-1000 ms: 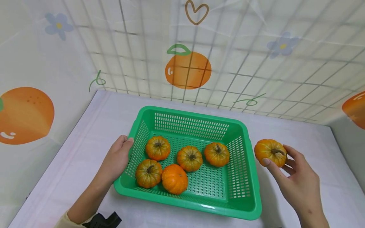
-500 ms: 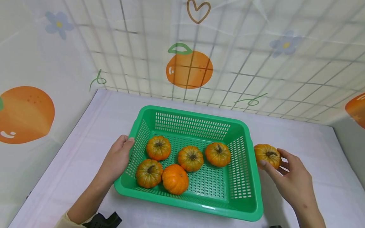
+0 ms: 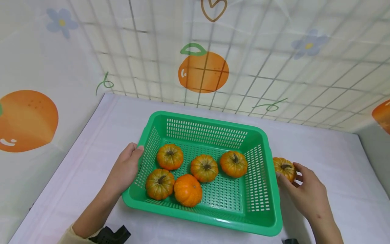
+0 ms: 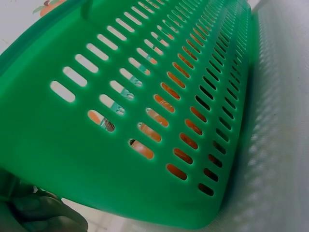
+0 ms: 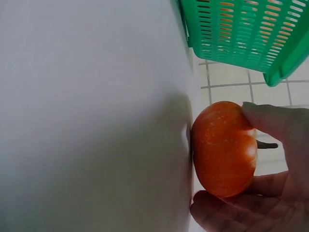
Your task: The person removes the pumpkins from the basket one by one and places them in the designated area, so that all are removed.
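My left hand (image 3: 125, 167) grips the left rim of a green plastic basket (image 3: 210, 218), thumb over the edge. In the left wrist view its curled fingers (image 4: 50, 212) show below the slotted basket wall. Several small orange pumpkins (image 3: 204, 168) lie inside the basket, most with stems up; one brighter pumpkin (image 3: 188, 190) shows no stem. Just outside the basket's right side, my right hand (image 3: 307, 191) holds another small pumpkin (image 3: 285, 170) between thumb and fingers. The right wrist view shows this pumpkin (image 5: 224, 150) resting against the white tabletop, its stem pointing up.
The white-covered table (image 3: 329, 152) backs onto a wire grid behind a printed curtain (image 3: 250, 44) with orange and flower pictures. A second curtain wall (image 3: 70, 112) stands at the left. A black strap device (image 3: 111, 234) sits at the left wrist.
My right hand has lowered its pumpkin toward the table and moved it left, close to the basket's right side. The left hand and basket stay in place.
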A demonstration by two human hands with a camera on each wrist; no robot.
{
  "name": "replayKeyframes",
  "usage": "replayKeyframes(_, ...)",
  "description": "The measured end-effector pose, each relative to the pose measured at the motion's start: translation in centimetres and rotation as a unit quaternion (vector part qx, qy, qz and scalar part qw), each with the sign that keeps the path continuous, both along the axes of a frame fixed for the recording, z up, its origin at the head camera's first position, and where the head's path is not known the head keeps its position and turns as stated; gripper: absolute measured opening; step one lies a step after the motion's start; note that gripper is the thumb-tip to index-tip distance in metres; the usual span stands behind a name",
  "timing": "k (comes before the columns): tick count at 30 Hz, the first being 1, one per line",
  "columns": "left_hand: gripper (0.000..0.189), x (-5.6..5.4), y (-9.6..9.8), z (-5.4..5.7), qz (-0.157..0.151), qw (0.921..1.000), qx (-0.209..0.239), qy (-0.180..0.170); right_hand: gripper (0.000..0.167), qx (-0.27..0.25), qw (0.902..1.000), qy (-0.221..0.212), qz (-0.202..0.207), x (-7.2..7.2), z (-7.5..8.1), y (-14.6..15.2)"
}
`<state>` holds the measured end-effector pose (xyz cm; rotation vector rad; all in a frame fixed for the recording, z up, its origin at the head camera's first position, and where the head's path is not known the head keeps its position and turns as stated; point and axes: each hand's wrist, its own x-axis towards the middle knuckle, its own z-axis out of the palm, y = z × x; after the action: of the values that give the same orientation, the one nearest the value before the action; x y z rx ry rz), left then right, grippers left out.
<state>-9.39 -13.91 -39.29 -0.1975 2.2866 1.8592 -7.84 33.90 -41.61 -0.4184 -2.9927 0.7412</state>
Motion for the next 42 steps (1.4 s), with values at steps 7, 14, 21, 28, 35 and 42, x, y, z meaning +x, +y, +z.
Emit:
replayKeyframes(7,0.036,0.0,0.0,0.1,-0.001,1.0,-0.002,-0.001,0.088,0.002,0.9997,-0.023,0.003,-0.2,0.1,-0.2)
replayKeyframes(14,0.036,-0.1,0.0,0.1,-0.002,1.0,-0.002,0.0,0.088,0.006,0.9995,-0.029,0.008,-0.1,0.0,-0.1)
replayKeyframes(21,0.035,0.0,0.0,0.2,-0.001,1.0,-0.005,0.0,0.091,0.003,0.9995,-0.031,0.007,-0.1,-0.1,0.1)
replayKeyframes(28,0.035,0.0,0.1,0.0,0.0,1.0,0.005,-0.001,0.098,-0.002,0.9986,-0.051,0.016,-0.2,0.1,0.0)
replayKeyframes(35,0.037,0.0,0.2,0.1,0.002,0.9999,0.013,-0.004,0.105,0.006,0.9975,-0.065,0.029,0.0,0.6,-0.1)
replayKeyframes(42,0.036,0.1,0.1,0.2,0.004,0.9999,0.015,-0.002,0.1,0.041,0.9984,-0.022,0.033,0.8,2.7,-0.4)
